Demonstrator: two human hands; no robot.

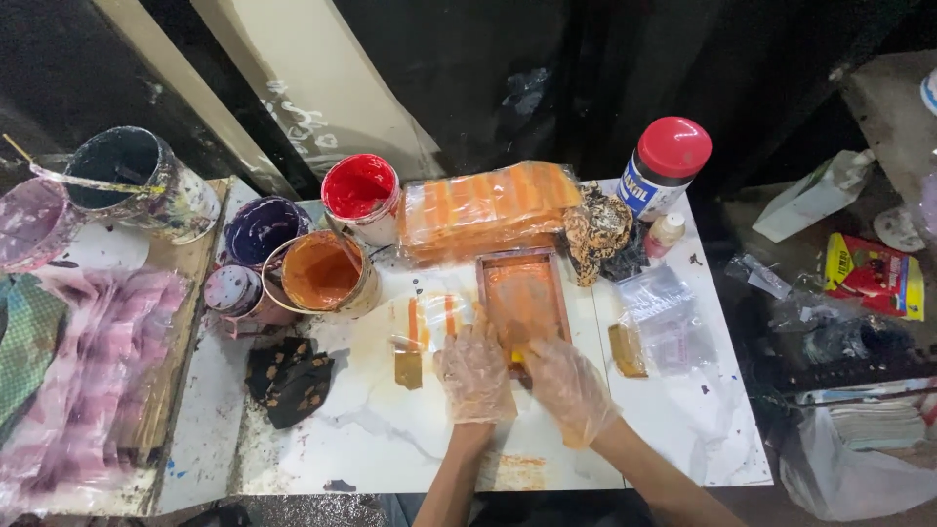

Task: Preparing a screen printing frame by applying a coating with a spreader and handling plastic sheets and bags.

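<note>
1. Left hand (475,371) in a clear plastic glove, fingers spread and laid flat, fingertips on the lower left corner of the wooden-framed screen (523,301); right hand (568,387) gloved likewise, fingers loosely curled at the frame's bottom edge, whether pinching anything under the fingers impossible to tell.
2. Far left: pinkish crumpled plastic sheet (83,381) draped over the edge, beside a purple-smeared cup (31,224).
3. Next over: paint-spattered dark tin (137,176) lying tilted, with a stick (98,182) across its mouth.
4. Then a cluster of open pots: dark purple pot (262,231), small speckled-lid pot (232,290), orange paint bucket (322,271) just beside them, red paint pot (359,190) behind.
5. Below the pots: dark stained rag (288,381) on the white marbled surface (390,439).
6. Left of the hands: orange-striped clear film (429,320) and a small brown tab (408,369) flat on the surface.
7. Centre: the framed screen, smeared orange, lengthwise away from the person, resting on the surface between both hands and a plastic-wrapped orange bundle (488,210) behind.
8. Right of the screen: mottled rag (597,234), white canister with red lid (666,164), small bottle (666,234), clear plastic bag (669,312), brown wooden strip (627,349).
9. Far right, off the surface: white carton (815,195), red and yellow packet (874,273).
</note>
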